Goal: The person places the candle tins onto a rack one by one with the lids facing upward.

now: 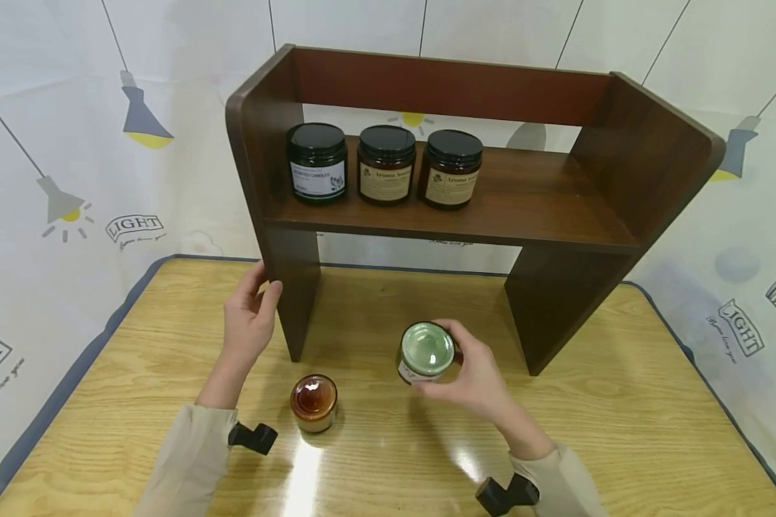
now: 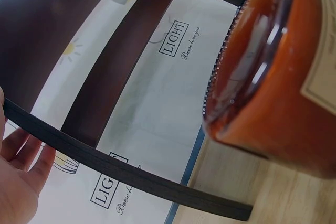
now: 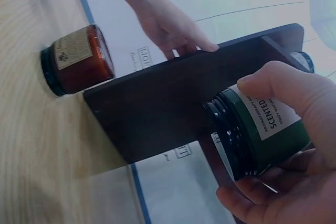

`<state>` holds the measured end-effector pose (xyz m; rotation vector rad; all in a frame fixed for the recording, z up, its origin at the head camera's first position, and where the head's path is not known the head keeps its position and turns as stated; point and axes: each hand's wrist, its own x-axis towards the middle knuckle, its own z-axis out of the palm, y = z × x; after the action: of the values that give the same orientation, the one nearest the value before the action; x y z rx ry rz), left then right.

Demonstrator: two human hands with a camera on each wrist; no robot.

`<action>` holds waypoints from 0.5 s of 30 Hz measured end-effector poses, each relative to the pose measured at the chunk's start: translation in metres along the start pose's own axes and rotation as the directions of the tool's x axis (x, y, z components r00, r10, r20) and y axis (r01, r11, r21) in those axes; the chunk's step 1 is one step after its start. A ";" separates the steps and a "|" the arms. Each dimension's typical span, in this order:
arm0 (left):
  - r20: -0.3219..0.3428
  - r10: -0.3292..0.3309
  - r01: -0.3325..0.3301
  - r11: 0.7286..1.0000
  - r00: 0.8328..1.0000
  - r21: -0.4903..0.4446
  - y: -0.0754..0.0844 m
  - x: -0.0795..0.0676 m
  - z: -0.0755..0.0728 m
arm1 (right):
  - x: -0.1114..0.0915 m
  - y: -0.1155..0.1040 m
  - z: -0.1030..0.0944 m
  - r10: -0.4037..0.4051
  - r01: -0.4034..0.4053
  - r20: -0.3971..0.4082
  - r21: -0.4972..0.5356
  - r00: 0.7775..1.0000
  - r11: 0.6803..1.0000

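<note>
My right hand [image 1: 475,370] grips a green glass candle jar [image 1: 427,349] with a white label, held upside down, its base facing up. In the right wrist view the jar's black lid [image 3: 226,137] points toward the table. At the dark brown wooden shelf [image 1: 453,230], my left hand [image 1: 248,316] holds the front edge of the left side panel, thumb at the edge and fingers on the outer side. An amber candle jar [image 1: 314,403] with a beige label stands upside down on the table, in front of that panel and close to my left wrist.
On the shelf board stand three lidded jars: a dark one with a white label [image 1: 318,164] at the left, then two amber ones, a middle jar [image 1: 386,165] and a right jar [image 1: 451,169]. Printed white cloth [image 1: 194,165] hangs behind the wooden table [image 1: 621,424].
</note>
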<state>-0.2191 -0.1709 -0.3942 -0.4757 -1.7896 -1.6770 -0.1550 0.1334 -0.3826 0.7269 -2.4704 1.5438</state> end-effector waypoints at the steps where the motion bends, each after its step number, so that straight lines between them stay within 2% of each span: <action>1: 0.000 0.003 -0.003 1.000 1.000 -0.002 0.000 0.000 0.000 | 0.000 -0.001 -0.002 0.001 -0.001 -0.006 0.005 1.000 1.000; 15: 0.000 0.007 -0.007 1.000 1.000 -0.005 0.000 0.000 0.000 | 0.002 -0.013 -0.030 -0.016 0.013 -0.078 -0.034 0.997 0.999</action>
<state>-0.2195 -0.1709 -0.3944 -0.4836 -1.7822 -1.6766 -0.1542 0.1545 -0.3575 0.6642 -2.4229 1.4929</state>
